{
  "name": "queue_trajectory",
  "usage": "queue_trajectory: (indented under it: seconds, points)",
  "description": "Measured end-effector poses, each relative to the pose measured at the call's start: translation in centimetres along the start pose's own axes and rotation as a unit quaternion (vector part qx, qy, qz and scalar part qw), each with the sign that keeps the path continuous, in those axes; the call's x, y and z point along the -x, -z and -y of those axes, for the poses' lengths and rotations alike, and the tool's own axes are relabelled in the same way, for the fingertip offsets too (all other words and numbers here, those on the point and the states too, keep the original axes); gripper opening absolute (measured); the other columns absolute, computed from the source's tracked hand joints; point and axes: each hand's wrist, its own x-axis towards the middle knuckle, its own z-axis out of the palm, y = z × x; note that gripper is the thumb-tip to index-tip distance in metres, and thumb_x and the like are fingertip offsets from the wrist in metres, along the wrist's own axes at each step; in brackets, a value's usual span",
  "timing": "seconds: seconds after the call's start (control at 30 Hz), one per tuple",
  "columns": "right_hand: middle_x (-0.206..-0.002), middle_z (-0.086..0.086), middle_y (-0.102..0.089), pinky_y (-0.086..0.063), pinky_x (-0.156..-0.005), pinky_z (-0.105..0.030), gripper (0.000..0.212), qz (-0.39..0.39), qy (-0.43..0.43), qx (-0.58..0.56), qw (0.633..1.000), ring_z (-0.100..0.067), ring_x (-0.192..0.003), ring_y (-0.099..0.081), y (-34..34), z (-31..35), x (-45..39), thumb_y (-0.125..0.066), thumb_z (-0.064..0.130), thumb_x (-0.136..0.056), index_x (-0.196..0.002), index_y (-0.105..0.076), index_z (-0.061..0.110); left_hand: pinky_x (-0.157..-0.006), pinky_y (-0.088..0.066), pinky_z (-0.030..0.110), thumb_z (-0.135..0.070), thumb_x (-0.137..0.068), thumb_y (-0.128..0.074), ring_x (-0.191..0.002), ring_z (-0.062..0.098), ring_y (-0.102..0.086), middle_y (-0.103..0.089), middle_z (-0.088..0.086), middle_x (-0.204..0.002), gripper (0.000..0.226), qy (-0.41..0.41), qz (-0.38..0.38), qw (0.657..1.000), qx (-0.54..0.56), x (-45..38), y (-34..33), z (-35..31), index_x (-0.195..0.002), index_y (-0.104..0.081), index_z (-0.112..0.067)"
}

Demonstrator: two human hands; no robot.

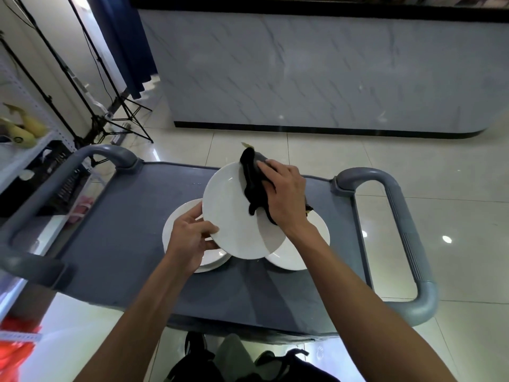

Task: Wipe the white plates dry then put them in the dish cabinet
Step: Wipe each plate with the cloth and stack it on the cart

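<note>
While the lifted white plate [234,213] is pinched at its near rim by the left hand [190,238], it should be kept tilted and steady above the other plates [292,257] on the cart [115,244]. Beyond, the black cloth [254,186] is gripped under the right hand [283,194] at the far rim; firm strokes should be swept across the whole face.

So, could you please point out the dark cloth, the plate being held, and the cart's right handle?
dark cloth [254,186]: head view, on its bunched middle.
held plate [231,216]: head view, on its bare face.
cart's right handle [407,232]: head view, on its outer bar.
</note>
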Motion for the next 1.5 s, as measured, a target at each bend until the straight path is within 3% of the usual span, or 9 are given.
queue_trajectory:
  seconds: [0.17,0.33,0.47,0.63,0.8,1.07,1.23,1.5]
  points:
    - [-0.139,-0.002,-0.060,-0.036,-0.101,-0.047,0.038,0.014,0.047,-0.015,0.999,-0.028,-0.123,-0.049,-0.8,2.0,1.1,-0.057,0.011,-0.098,-0.134,-0.064,0.023,-0.067,-0.057,0.050,0.011,-0.071,-0.055,-0.075,0.029,-0.064,-0.071,0.011,-0.092,0.055,-0.013,0.012,1.000,-0.019,0.3,-0.3,0.3,-0.113,-0.072,-0.018]
    - [-0.136,-0.005,-0.063,-0.041,-0.095,-0.050,0.038,0.031,0.109,-0.038,0.993,-0.033,-0.118,-0.055,-1.4,3.5,3.7,-0.059,0.012,-0.095,-0.130,-0.067,0.019,-0.063,-0.057,0.045,0.019,-0.073,-0.050,-0.075,0.028,-0.068,-0.073,0.011,-0.094,0.060,-0.016,0.008,1.000,-0.002,0.4,-0.7,0.4,-0.113,-0.074,-0.020]
    - [-0.137,-0.004,-0.062,-0.042,-0.096,-0.050,0.042,0.065,0.127,-0.037,0.989,-0.033,-0.119,-0.056,-1.1,3.2,5.4,-0.046,0.024,-0.095,-0.132,-0.067,0.019,-0.064,-0.057,0.048,0.020,-0.074,-0.048,-0.079,0.031,-0.070,-0.073,0.014,-0.096,0.060,-0.022,0.003,1.000,0.002,0.3,-0.4,0.2,-0.116,-0.072,-0.016]
    - [-0.137,-0.003,-0.062,-0.043,-0.096,-0.050,0.041,0.053,0.104,-0.026,0.993,-0.032,-0.118,-0.057,-0.9,0.5,7.0,-0.060,0.007,-0.092,-0.131,-0.067,0.020,-0.069,-0.059,0.052,0.018,-0.075,-0.047,-0.075,0.028,-0.065,-0.071,0.011,-0.093,0.061,-0.019,-0.013,1.000,0.006,0.3,0.0,0.0,-0.114,-0.073,-0.021]
    - [-0.135,-0.001,-0.063,-0.044,-0.094,-0.052,0.042,0.044,0.051,-0.009,0.998,-0.032,-0.115,-0.058,-0.5,-2.0,7.5,-0.065,0.003,-0.090,-0.129,-0.068,0.020,-0.061,-0.056,0.043,0.020,-0.076,-0.048,-0.063,0.020,-0.059,-0.068,0.003,-0.081,0.063,-0.014,-0.029,0.999,-0.006,0.3,0.0,-0.1,-0.122,-0.069,-0.017]
    - [-0.135,-0.001,-0.063,-0.040,-0.099,-0.047,0.041,0.014,-0.030,-0.014,0.999,-0.033,-0.117,-0.054,0.2,-2.4,5.5,-0.061,0.005,-0.094,-0.131,-0.066,0.020,-0.064,-0.056,0.045,0.019,-0.076,-0.048,-0.071,0.024,-0.061,-0.070,0.006,-0.089,0.064,-0.019,-0.025,1.000,-0.003,0.2,-0.1,0.0,-0.124,-0.068,-0.019]
    - [-0.134,-0.002,-0.064,-0.044,-0.096,-0.050,0.041,0.013,-0.027,-0.027,0.999,-0.033,-0.113,-0.055,-0.2,-2.8,6.5,-0.062,0.003,-0.093,-0.131,-0.067,0.020,-0.067,-0.056,0.047,0.018,-0.075,-0.048,-0.078,0.026,-0.061,-0.070,0.005,-0.093,0.062,-0.031,-0.048,0.998,0.027,0.2,0.0,0.1,-0.112,-0.074,-0.024]
    - [-0.135,0.007,-0.063,-0.046,-0.087,-0.043,0.046,0.032,0.022,-0.039,0.998,-0.027,-0.108,-0.055,-1.9,-1.2,10.4,-0.065,0.005,-0.090,-0.132,-0.065,0.025,-0.066,-0.058,0.047,0.018,-0.075,-0.047,-0.082,0.031,-0.060,-0.070,0.008,-0.098,0.062,-0.035,-0.087,0.992,0.079,-0.2,0.1,0.2,-0.120,-0.070,-0.018]
